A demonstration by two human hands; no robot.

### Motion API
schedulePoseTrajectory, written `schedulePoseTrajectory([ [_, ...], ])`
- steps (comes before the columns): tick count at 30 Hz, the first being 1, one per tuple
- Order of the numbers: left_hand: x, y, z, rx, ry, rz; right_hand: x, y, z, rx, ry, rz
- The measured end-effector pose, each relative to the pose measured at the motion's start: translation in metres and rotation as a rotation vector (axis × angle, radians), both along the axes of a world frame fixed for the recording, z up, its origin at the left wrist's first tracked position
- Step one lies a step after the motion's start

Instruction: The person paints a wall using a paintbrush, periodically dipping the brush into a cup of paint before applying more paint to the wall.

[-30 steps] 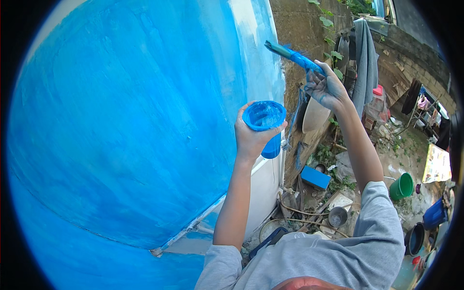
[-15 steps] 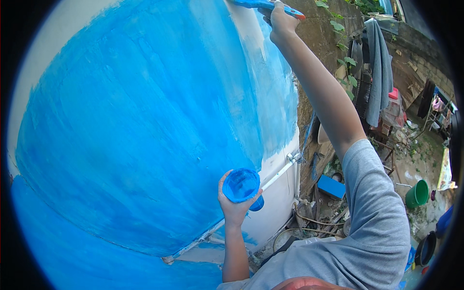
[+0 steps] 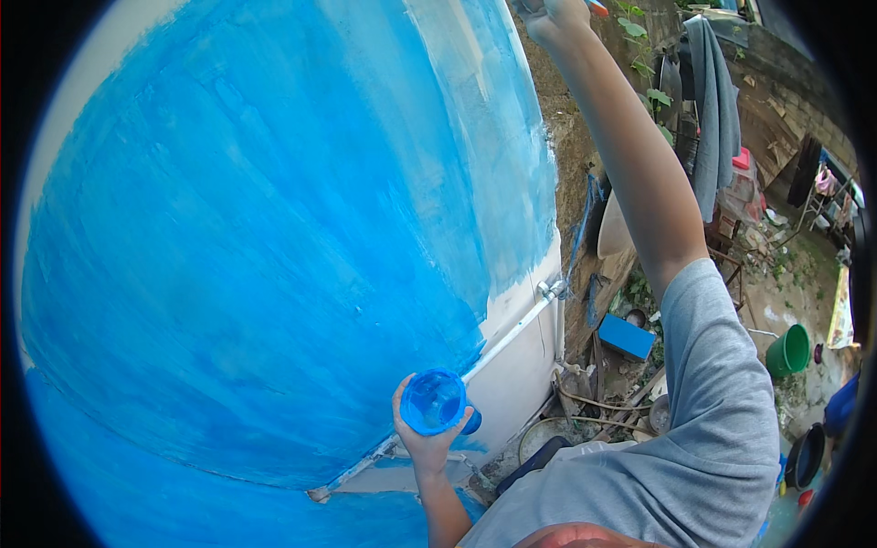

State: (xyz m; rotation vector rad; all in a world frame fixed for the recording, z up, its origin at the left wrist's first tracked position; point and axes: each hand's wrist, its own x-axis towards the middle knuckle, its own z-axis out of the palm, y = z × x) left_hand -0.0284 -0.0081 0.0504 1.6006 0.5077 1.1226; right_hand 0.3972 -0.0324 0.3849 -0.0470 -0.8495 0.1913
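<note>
My left hand (image 3: 427, 445) holds a small blue cup (image 3: 435, 402) with blue paint in it, low in front of the wall. My right hand (image 3: 557, 16) is raised to the top edge of the picture, closed on a paintbrush (image 3: 596, 7) of which only a bit of blue and red handle shows; the bristles are out of view. A big wall (image 3: 274, 237) fills the left, mostly painted blue, with a white unpainted strip (image 3: 521, 365) along its right side and lower corner.
A white pipe with a tap (image 3: 546, 292) runs along the wall's lower right. Below lie a blue box (image 3: 627, 336), a green bucket (image 3: 787, 351), dark tubs (image 3: 808, 455) and scrap. A grey cloth (image 3: 714, 110) hangs at upper right.
My right arm has risen from mid-picture to the top of the wall, taking the brush mostly out of view. My left hand with the cup has dropped lower.
</note>
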Motion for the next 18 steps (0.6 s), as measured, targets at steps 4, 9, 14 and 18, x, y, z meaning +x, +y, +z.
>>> schedulePoseTrajectory([
  [4,0.004,-0.002,-0.003,-0.018,-0.019,0.024,0.002,0.030,0.041,-0.195,0.292,-0.379],
  [9,0.004,-0.003,-0.011,-0.061,-0.035,0.025,-0.017,0.047,-0.087,-0.283,0.430,-0.429],
  [14,0.003,-0.002,-0.013,-0.047,0.025,0.019,-0.065,0.001,-0.212,-0.610,0.601,-0.312],
  [18,0.006,-0.001,-0.013,-0.034,0.008,0.018,-0.035,-0.029,-0.163,-0.489,0.562,-0.165],
])
